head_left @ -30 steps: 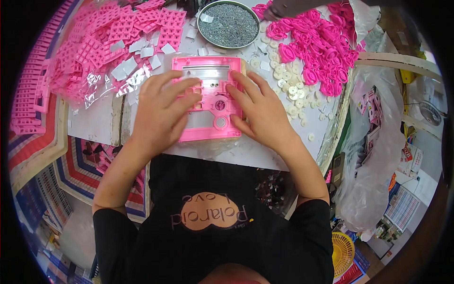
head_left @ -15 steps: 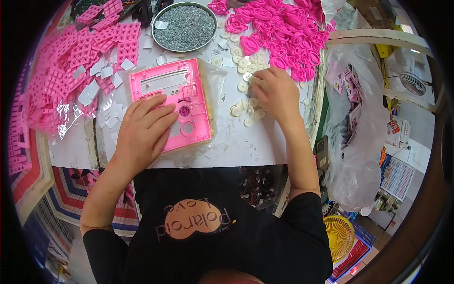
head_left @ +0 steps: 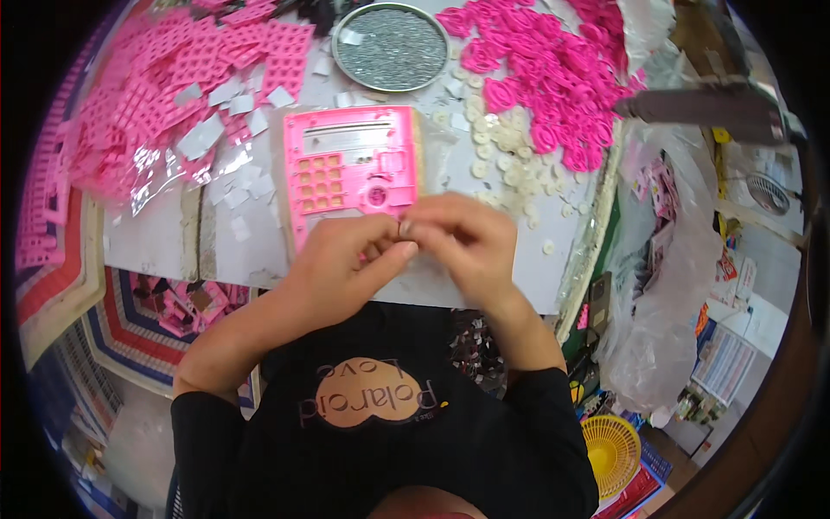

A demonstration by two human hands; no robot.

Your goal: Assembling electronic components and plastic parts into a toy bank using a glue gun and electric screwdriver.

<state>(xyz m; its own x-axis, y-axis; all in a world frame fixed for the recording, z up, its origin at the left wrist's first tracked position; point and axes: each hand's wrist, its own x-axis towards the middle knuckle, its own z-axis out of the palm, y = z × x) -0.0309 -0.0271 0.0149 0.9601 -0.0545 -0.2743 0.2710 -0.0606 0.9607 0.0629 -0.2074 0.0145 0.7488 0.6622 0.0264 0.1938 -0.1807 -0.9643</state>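
A pink plastic calculator-like panel [head_left: 350, 164] with a grid of square holes lies flat on the white table [head_left: 164, 242]. My left hand [head_left: 341, 264] and my right hand [head_left: 467, 242] meet at its near edge, fingertips pinched together on a small part too tiny to make out. Loose white round buttons [head_left: 497, 151] lie scattered just beyond my right hand.
A round metal dish [head_left: 391, 48] of grey bits stands behind the panel. Pink grid pieces [head_left: 186, 73] and small white squares cover the back left; a heap of pink ring-like parts [head_left: 553, 73] fills the back right. Clear plastic bags [head_left: 666, 285] hang at the table's right edge.
My right hand came back from the white buttons to the panel's near edge. My left hand slid off the panel to meet it, and both now pinch together.
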